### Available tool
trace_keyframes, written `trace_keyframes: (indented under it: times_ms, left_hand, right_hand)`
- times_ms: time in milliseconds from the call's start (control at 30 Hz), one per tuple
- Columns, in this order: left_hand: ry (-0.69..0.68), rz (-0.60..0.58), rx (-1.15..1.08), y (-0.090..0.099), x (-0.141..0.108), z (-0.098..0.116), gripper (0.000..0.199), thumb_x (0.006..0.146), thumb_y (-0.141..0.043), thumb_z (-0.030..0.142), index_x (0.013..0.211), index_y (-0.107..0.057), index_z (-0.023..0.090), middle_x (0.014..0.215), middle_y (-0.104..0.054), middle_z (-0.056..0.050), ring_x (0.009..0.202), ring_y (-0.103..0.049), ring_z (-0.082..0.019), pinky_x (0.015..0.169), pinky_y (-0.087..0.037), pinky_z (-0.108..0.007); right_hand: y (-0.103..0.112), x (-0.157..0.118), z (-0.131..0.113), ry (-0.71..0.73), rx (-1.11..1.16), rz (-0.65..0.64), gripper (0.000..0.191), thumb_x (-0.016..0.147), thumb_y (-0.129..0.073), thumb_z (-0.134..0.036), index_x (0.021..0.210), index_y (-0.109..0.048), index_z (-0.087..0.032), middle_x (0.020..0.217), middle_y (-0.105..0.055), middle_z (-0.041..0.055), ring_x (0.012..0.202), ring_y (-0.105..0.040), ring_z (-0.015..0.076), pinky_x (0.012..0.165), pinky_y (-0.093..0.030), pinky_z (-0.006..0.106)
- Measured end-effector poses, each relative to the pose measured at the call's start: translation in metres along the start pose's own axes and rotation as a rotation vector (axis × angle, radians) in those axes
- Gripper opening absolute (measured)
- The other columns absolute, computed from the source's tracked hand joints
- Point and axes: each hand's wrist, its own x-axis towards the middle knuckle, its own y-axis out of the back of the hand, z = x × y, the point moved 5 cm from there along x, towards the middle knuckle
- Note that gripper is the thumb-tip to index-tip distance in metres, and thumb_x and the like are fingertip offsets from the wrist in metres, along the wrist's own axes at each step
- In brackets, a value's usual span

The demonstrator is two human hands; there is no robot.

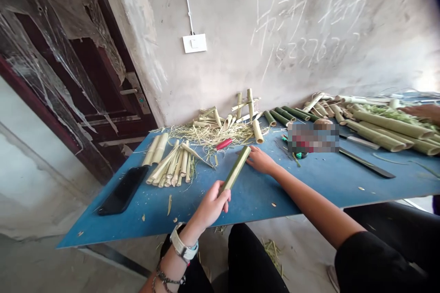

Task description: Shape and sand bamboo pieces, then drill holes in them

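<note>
Left hand: your left hand (pixel 211 203) is closed around the near end of a bamboo piece (pixel 235 171), which slants up and away from it.
Right hand: your right hand (pixel 261 161) is low over the counter (pixel 247 201), by the piece's far end; you cannot tell whether it grips anything.
Slip: the bamboo looks smooth, so a loose hold at one end could let it twist toward your right fingers.
Edge: splinters from a cut rim could prick your bare skin.
Phone: the black phone (pixel 123 191) lies left of your left hand, near the counter's side edge; a sweeping forearm could nudge it off.
Bundle: short bamboo sticks (pixel 175 167) lie beyond your left hand and could roll if bumped.
Blade: a long dark blade (pixel 366 163) lies right of your right hand; reaching that way carelessly could cut you.
Surface: blue, with scraps scattered; a shavings heap (pixel 195 135) lies beyond your hands.
Neighbour: another person's hand (pixel 422 112) is far right, by long bamboo tubes (pixel 392 123).
Room: bare grey wall (pixel 223 4) with chalky writing, white switch (pixel 194 43), and plastic-draped door (pixel 103 78).
</note>
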Motion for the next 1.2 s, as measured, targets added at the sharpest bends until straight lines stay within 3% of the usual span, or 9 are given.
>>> trace_keyframes:
  times_ms: [300, 700, 833, 933, 1033, 1200]
  left_hand:
    - [-0.073, 0.141, 0.034, 0.0, -0.002, -0.018, 0.026, 0.086, -0.038, 0.041, 0.096, -0.042, 0.017, 0.073, -0.048, 0.003, 0.048, -0.043, -0.005, 0.051, -0.037, -0.021]
    - [-0.125, 0.169, -0.153, 0.004, -0.005, -0.015, 0.027, 0.084, -0.041, 0.043, 0.091, -0.041, 0.017, 0.072, -0.045, 0.004, 0.045, -0.043, -0.004, 0.048, -0.035, -0.02]
    - [-0.135, 0.226, -0.226, 0.007, -0.004, -0.016, 0.03, 0.083, -0.041, 0.048, 0.086, -0.039, 0.018, 0.071, -0.045, 0.005, 0.041, -0.042, -0.003, 0.045, -0.033, -0.02]
    - [-0.124, 0.244, -0.23, 0.009, -0.003, -0.018, 0.033, 0.082, -0.039, 0.051, 0.088, -0.039, 0.019, 0.071, -0.045, 0.006, 0.036, -0.039, -0.002, 0.039, -0.028, -0.019]
    - [-0.116, 0.243, -0.226, 0.01, -0.004, -0.018, 0.032, 0.083, -0.039, 0.05, 0.089, -0.039, 0.018, 0.071, -0.045, 0.006, 0.035, -0.038, -0.001, 0.038, -0.027, -0.019]
    - [-0.122, 0.25, -0.208, 0.01, -0.006, -0.016, 0.028, 0.085, -0.038, 0.047, 0.085, -0.039, 0.018, 0.071, -0.044, 0.006, 0.037, -0.037, -0.001, 0.041, -0.03, -0.019]
  right_hand:
    - [-0.006, 0.002, 0.009, -0.036, -0.027, 0.04, 0.028, 0.084, -0.049, -0.022, 0.111, -0.056, -0.017, 0.106, -0.048, 0.0105, 0.1, -0.048, 0.0217, 0.092, -0.037, 0.034]
    - [-0.003, 0.004, 0.006, -0.042, -0.043, -0.039, 0.03, 0.083, -0.046, -0.019, 0.112, -0.055, -0.018, 0.106, -0.05, 0.0105, 0.1, -0.049, 0.022, 0.09, -0.038, 0.033]
    - [0.009, 0.025, 0.001, -0.058, -0.031, -0.093, 0.029, 0.079, -0.052, -0.02, 0.108, -0.057, -0.016, 0.105, -0.054, 0.0106, 0.098, -0.052, 0.0225, 0.086, -0.04, 0.031]
    - [0.012, 0.049, -0.009, -0.104, -0.018, -0.102, 0.036, 0.083, -0.047, -0.02, 0.12, -0.048, -0.018, 0.099, -0.06, 0.0079, 0.091, -0.056, 0.0205, 0.079, -0.043, 0.029]
    - [0.003, 0.072, -0.024, -0.174, -0.02, -0.126, 0.037, 0.088, -0.043, -0.026, 0.125, -0.042, -0.02, 0.093, -0.062, 0.0068, 0.084, -0.058, 0.0199, 0.073, -0.046, 0.032]
    - [-0.013, 0.093, -0.042, -0.274, -0.029, -0.179, 0.039, 0.089, -0.045, -0.044, 0.115, -0.05, -0.017, 0.106, -0.056, 0.0087, 0.09, -0.056, 0.0188, 0.078, -0.047, 0.039]
